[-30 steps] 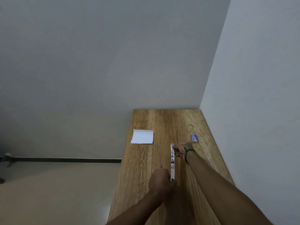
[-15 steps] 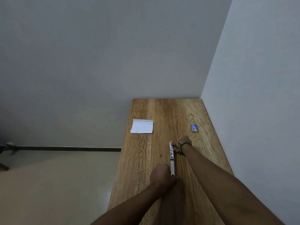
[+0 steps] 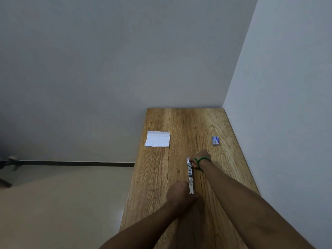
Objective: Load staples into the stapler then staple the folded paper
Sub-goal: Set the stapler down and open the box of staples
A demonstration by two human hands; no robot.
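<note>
Nearest to me, my left hand (image 3: 180,192) is closed on the near end of the stapler (image 3: 190,174), its fingers curled round that end; the fingertips themselves are hidden beneath the knuckles. The stapler lies lengthwise on the wooden table (image 3: 181,123), near its middle, opened out flat with the metal channel facing up. At its far end my right hand (image 3: 200,157), with a green band at the wrist, pinches the tip, fingers pressed together on the metal.

My judgement on handling: the stapler is rigid, light enough for one hand, and hinged, so it will fold or spring shut if it is gripped at one end only. Holding both ends, as now, keeps it open. The bare metal looks smooth and may slip under a loose pinch.

I cannot make out whether any staples sit in the channel; it is too narrow and too small in this view.

Farther off, the small blue staple box (image 3: 215,140) lies to the right, well apart from the stapler; whether it is open I cannot tell. The folded paper (image 3: 158,139) rests at the far left, at the table's left edge, thin and easily creased. It is best taken by a free edge.
</note>
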